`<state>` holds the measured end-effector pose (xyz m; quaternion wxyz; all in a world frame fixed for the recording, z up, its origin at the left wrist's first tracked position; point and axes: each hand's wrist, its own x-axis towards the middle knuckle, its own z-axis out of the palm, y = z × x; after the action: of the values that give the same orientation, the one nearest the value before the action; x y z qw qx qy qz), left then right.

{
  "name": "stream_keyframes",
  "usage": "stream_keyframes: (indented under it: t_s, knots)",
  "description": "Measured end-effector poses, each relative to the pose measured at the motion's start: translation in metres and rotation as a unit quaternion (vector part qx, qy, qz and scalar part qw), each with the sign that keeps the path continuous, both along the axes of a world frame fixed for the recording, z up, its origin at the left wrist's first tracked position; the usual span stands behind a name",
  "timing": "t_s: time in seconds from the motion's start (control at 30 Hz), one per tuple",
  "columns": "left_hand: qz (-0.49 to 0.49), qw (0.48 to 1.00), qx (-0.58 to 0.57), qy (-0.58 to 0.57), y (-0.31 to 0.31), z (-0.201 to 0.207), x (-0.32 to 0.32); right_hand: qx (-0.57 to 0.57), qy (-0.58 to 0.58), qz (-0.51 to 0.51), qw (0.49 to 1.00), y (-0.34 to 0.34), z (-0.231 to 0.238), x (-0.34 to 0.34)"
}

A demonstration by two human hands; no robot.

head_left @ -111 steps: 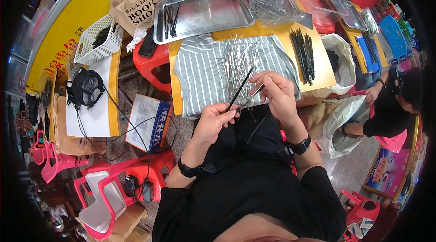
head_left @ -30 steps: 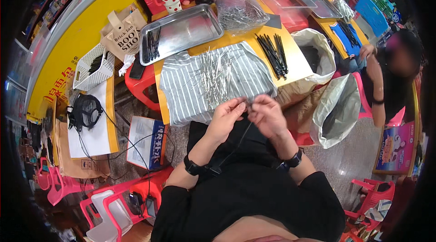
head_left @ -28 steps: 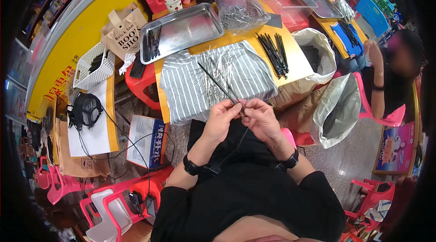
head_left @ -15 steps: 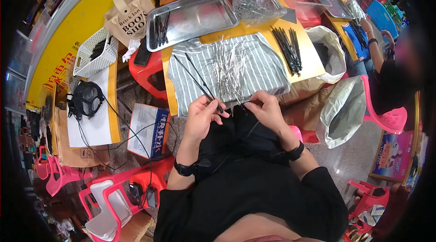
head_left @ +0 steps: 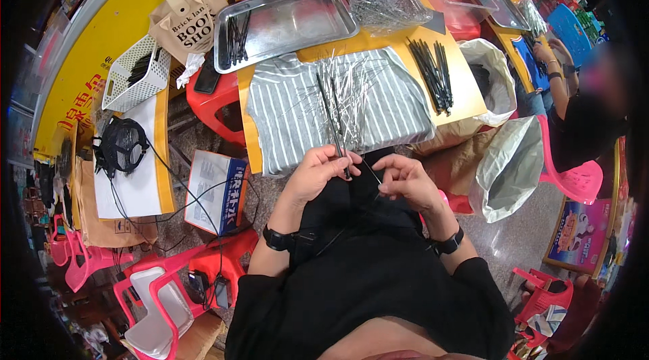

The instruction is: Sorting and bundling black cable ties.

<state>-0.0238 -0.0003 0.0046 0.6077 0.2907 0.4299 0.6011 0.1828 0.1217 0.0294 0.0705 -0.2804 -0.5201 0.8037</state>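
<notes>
My left hand (head_left: 316, 176) is closed around a pair of slim black rods (head_left: 327, 110), which point away from me over the cloth. A thin metal wire (head_left: 372, 173) is pinched in the fingertips of my right hand (head_left: 411, 183), close beside the left one. Beyond both hands, a loose pile of thin silvery wires (head_left: 353, 93) lies on a grey-and-white striped cloth (head_left: 277, 113). A bundle of black rods (head_left: 433, 79) rests on the table to the right of the cloth.
At the table's back stand a metal tray (head_left: 291, 27) with some black rods and a clear bag (head_left: 389, 5) of wires. To the right are a white sack (head_left: 503, 76) and an open pale bag (head_left: 507, 177). A co-worker (head_left: 588, 113) sits at far right.
The black rods have swung from pointing left to nearly straight ahead. My right hand has moved nearer me and slightly right, off the cloth's front edge, with the thin wire now visible.
</notes>
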Motion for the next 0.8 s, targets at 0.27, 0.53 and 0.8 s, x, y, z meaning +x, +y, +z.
stream_keyframes:
  t_s: [0.27, 0.53, 0.8]
  knots:
    - [0.089, 0.996, -0.005, -0.008, -0.005, -0.004, -0.012, -0.003, -0.044, 0.057, 0.997, 0.025, 0.005, 0.052]
    - [0.203, 0.96, -0.024, 0.191, -0.02, 0.034, -0.01, 0.081, -0.045, 0.07, 0.993, 0.055, 0.023, 0.069]
    - [0.067, 0.995, 0.031, 0.062, 0.001, 0.04, 0.015, 0.035, 0.023, 0.04, 0.998, 0.021, 0.002, 0.019]
